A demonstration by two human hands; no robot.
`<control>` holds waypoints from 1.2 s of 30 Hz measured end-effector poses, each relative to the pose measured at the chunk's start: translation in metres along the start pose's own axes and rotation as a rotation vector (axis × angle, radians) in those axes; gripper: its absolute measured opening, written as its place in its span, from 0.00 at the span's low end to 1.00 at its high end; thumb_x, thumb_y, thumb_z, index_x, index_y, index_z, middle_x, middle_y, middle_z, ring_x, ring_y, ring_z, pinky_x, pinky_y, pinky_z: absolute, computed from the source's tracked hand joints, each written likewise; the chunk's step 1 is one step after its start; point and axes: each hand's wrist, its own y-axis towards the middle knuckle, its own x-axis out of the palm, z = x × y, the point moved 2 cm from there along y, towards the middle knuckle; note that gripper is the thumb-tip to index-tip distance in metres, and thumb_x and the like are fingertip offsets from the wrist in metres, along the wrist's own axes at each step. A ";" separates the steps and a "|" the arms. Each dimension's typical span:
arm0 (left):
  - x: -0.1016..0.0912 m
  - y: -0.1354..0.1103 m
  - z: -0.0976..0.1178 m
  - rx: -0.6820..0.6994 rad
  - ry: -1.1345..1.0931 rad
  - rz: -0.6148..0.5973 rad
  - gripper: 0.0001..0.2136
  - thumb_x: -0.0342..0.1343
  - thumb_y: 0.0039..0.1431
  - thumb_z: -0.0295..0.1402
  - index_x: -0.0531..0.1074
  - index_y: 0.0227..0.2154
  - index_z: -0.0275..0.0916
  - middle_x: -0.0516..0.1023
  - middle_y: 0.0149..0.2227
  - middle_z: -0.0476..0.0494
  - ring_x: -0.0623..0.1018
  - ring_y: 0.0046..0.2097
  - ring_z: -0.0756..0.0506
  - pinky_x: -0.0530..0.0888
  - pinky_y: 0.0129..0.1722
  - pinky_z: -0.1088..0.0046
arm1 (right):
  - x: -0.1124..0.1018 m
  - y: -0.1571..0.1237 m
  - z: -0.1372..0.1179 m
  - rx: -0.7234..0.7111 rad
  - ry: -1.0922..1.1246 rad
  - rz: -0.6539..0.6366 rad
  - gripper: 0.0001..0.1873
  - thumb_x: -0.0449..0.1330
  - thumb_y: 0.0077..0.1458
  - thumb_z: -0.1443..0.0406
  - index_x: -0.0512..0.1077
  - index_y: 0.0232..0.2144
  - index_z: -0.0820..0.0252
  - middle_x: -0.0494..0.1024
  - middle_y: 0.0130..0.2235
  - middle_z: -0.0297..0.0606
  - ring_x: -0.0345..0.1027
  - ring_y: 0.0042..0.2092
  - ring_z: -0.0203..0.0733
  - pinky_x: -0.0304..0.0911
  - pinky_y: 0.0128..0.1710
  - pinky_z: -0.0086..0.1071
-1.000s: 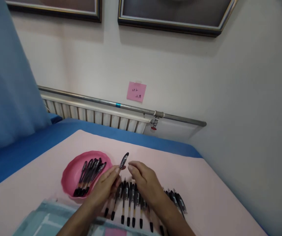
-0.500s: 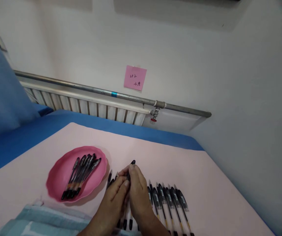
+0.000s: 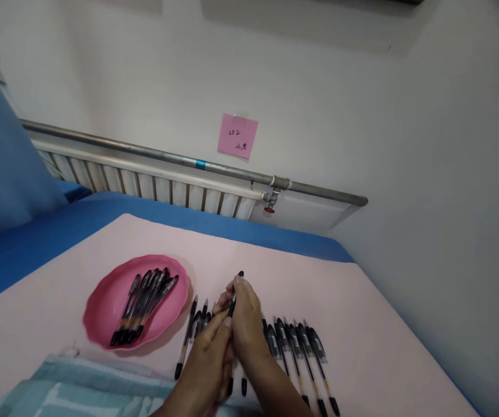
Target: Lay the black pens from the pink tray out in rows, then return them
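Note:
My left hand (image 3: 208,353) and my right hand (image 3: 249,324) are close together over the pink surface, both closed on one black pen (image 3: 233,302). The pen's dark cap end sticks out past my right fingertips, and its lower part is hidden between the hands. To the right lies a row of uncapped pens with loose black caps (image 3: 317,346) beside their tips. Left of my hands are more pens (image 3: 187,339) and caps, partly covered by my left hand. A pink scalloped plate (image 3: 101,307) holds several capped pens (image 3: 147,304).
A light blue cloth (image 3: 79,388) lies at the front left. The pink sheet (image 3: 388,336) covers a blue surface (image 3: 297,237) along the wall. Behind it are a radiator (image 3: 145,185), a metal pipe (image 3: 232,171) and a pink note (image 3: 237,136). A blue curtain (image 3: 6,156) hangs at left.
Both hands have shifted slightly up and right, and the right hand has slid further along the pen. More of the pen's barrel and of the pens left of my hands shows.

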 end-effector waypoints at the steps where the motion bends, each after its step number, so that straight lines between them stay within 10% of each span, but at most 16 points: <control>1: 0.000 0.000 0.000 -0.019 0.010 -0.004 0.24 0.56 0.45 0.50 0.67 0.44 0.42 0.59 0.12 0.61 0.59 0.12 0.55 0.53 0.11 0.82 | -0.003 0.005 -0.002 -0.010 0.020 0.008 0.14 0.49 0.54 0.55 0.62 0.24 0.58 0.68 0.21 0.30 0.64 0.23 0.34 0.61 0.23 0.27; 7: -0.008 -0.002 0.015 0.012 -0.046 -0.004 0.20 0.55 0.47 0.50 0.65 0.38 0.42 0.59 0.17 0.61 0.50 0.13 0.59 0.45 0.11 0.85 | -0.027 0.023 -0.013 -0.016 0.160 0.058 0.10 0.57 0.47 0.59 0.66 0.29 0.60 0.73 0.25 0.33 0.66 0.24 0.34 0.60 0.20 0.25; 15: -0.015 0.001 0.020 0.071 -0.140 -0.069 0.16 0.53 0.52 0.48 0.65 0.31 0.38 0.65 0.20 0.56 0.56 0.15 0.59 0.51 0.11 0.85 | -0.012 0.006 -0.003 0.173 -0.052 -0.404 0.06 0.56 0.45 0.63 0.67 0.26 0.61 0.67 0.18 0.27 0.53 0.16 0.27 0.48 0.13 0.21; 23: -0.019 -0.003 0.027 -0.005 -0.141 -0.066 0.17 0.54 0.50 0.49 0.66 0.28 0.37 0.64 0.18 0.56 0.54 0.14 0.60 0.48 0.11 0.86 | -0.012 0.001 -0.005 0.204 -0.050 -0.565 0.10 0.59 0.46 0.61 0.67 0.23 0.63 0.65 0.20 0.28 0.53 0.19 0.26 0.48 0.16 0.21; 32: -0.001 -0.013 0.001 -0.154 0.262 -0.359 0.17 0.50 0.51 0.49 0.65 0.26 0.38 0.65 0.15 0.55 0.56 0.12 0.56 0.50 0.12 0.80 | -0.029 0.024 -0.012 0.151 0.212 -0.127 0.13 0.63 0.41 0.60 0.64 0.24 0.61 0.64 0.21 0.26 0.53 0.18 0.26 0.46 0.14 0.21; 36: -0.001 -0.016 -0.010 0.005 0.663 -0.476 0.07 0.54 0.47 0.38 0.68 0.23 0.39 0.67 0.17 0.54 0.64 0.20 0.53 0.57 0.19 0.79 | -0.034 0.028 -0.010 0.104 0.215 -0.062 0.13 0.63 0.42 0.59 0.64 0.26 0.59 0.65 0.19 0.28 0.58 0.19 0.31 0.53 0.15 0.24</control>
